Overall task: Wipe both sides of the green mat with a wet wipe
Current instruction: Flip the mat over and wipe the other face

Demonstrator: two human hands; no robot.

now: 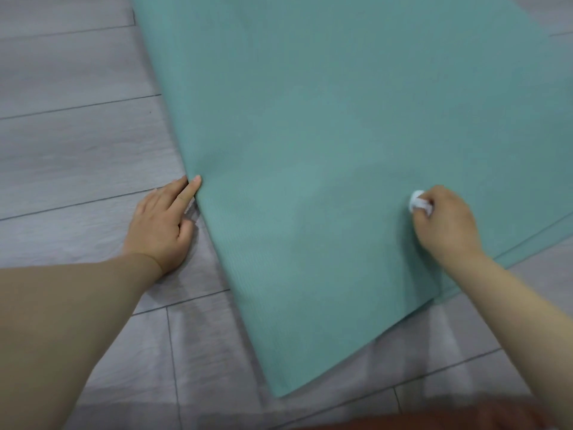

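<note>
The green mat (310, 144) lies flat on the floor and runs from the near middle up past the top of the view. Along its near right side a second layer of mat shows under the top one. My right hand (446, 223) rests on the mat near its right edge and grips a balled white wet wipe (419, 205), which touches the mat. My left hand (166, 221) lies flat on the floor at the mat's left edge, with straight fingers and the forefinger tip on the mat's border.
Grey wood-look floor planks (77, 156) surround the mat on the left, near side and far right. A blurred reddish-brown shape (434, 417) sits at the bottom edge of the view.
</note>
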